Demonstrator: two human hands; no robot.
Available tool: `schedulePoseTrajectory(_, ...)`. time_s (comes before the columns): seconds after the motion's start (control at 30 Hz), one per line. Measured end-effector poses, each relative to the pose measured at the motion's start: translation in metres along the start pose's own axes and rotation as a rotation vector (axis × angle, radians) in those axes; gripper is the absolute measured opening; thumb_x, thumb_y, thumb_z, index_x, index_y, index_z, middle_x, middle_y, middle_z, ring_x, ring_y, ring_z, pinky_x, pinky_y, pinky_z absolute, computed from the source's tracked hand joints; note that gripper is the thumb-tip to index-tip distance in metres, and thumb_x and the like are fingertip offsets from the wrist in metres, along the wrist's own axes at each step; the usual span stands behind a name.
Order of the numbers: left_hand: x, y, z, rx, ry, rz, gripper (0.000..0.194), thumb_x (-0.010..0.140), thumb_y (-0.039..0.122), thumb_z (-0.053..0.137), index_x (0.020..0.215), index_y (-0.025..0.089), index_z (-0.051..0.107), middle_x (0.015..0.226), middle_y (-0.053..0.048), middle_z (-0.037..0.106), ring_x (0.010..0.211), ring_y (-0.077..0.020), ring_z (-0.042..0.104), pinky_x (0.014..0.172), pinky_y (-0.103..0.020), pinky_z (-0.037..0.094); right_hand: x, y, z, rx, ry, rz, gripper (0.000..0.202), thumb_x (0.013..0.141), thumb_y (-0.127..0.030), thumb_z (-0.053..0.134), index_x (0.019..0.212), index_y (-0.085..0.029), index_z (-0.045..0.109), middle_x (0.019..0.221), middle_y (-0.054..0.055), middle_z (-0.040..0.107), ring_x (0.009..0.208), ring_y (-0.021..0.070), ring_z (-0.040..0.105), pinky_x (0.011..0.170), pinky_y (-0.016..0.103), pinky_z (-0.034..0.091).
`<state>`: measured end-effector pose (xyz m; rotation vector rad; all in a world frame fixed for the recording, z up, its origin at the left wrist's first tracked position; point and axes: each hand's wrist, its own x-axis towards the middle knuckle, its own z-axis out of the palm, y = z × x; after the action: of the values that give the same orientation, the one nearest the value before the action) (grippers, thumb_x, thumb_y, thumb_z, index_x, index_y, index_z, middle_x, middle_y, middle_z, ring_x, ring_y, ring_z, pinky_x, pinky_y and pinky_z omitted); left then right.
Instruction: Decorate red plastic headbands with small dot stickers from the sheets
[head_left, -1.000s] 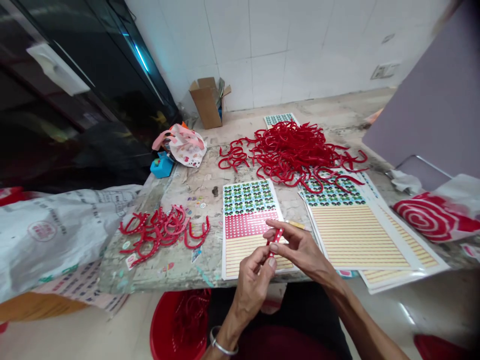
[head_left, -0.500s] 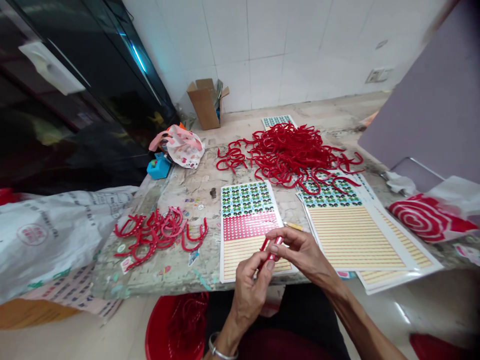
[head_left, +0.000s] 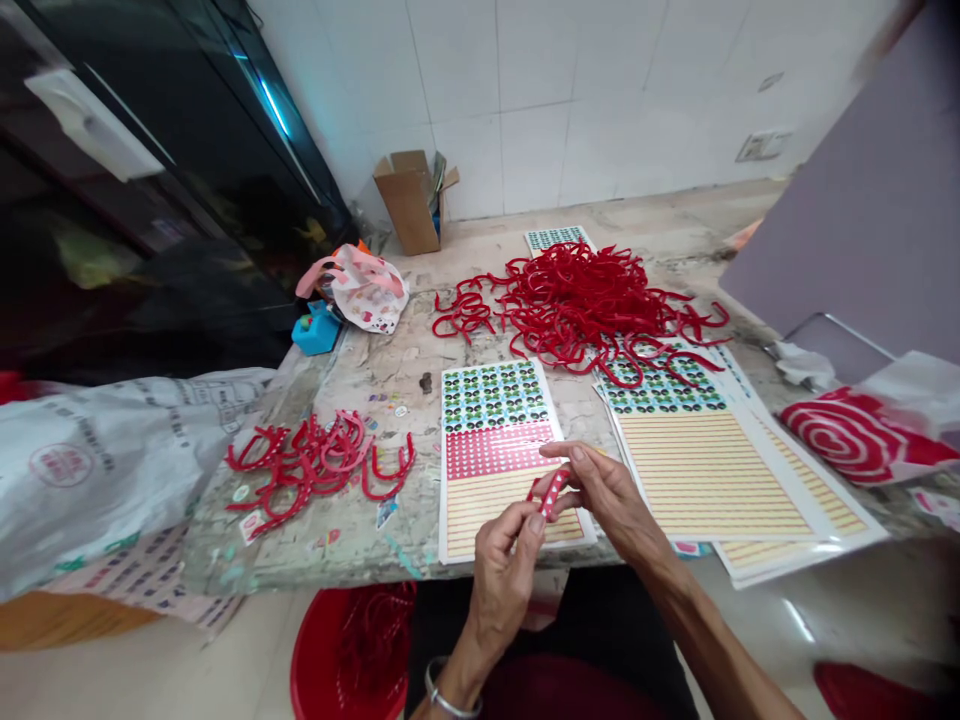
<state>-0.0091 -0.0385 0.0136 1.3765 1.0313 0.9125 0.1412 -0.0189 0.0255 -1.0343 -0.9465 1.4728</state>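
My left hand [head_left: 506, 560] pinches one end of a small red curved band [head_left: 553, 494] between thumb and fingers. White heart shapes run along the side of the band that faces me. My right hand [head_left: 609, 492] is closed around the band's upper part, its index finger stretched out to the left; its other fingertips are partly hidden. Both hands hover over the near right corner of a sticker sheet [head_left: 491, 450], which has green-and-blue pictures, a red block with white hearts and yellow striped rows.
Plain red curved bands [head_left: 577, 300] lie heaped at the back. Patterned red bands [head_left: 322, 465] lie at the left. More sticker sheets [head_left: 712, 470] are stacked on the right. Below the table edge stands a red tub [head_left: 315, 650]. A cardboard box [head_left: 409, 205] stands by the wall.
My right thumb and fingers have shifted on the band, and its white-heart side now shows more. The index finger has straightened. My left hand keeps its pinch.
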Motion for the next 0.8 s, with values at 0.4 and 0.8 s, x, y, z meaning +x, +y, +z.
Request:
schedulePoseTrajectory(0.4, -0.001, 0.001, 0.003, -0.01, -0.039, 0.032, 0.024, 0.089, 0.03, 0.042, 0.084, 0.014, 0.058, 0.063, 0.001, 0.046, 0.06, -0.0107, 0.042, 0.059, -0.023, 0.033, -0.012, -0.002, -0.005, -0.065, -0.028, -0.022, 0.034, 0.09, -0.04, 0.044, 0.113, -0.018, 0.056, 0.093, 0.008, 0.067, 0.087, 0.0194, 0.064, 0.073, 0.035, 0.055)
schedulePoseTrajectory(0.8, -0.002, 0.001, 0.008, -0.093, -0.048, -0.042, 0.033, 0.089, 0.031, 0.043, 0.113, 0.012, 0.055, 0.065, 0.001, 0.048, 0.058, -0.0097, 0.042, 0.057, -0.022, 0.037, -0.019, 0.008, -0.003, -0.194, 0.274, -0.032, 0.03, 0.079, -0.042, 0.059, 0.097, -0.018, 0.063, 0.087, 0.005, 0.064, 0.078, 0.0166, 0.06, 0.065, 0.029, 0.056)
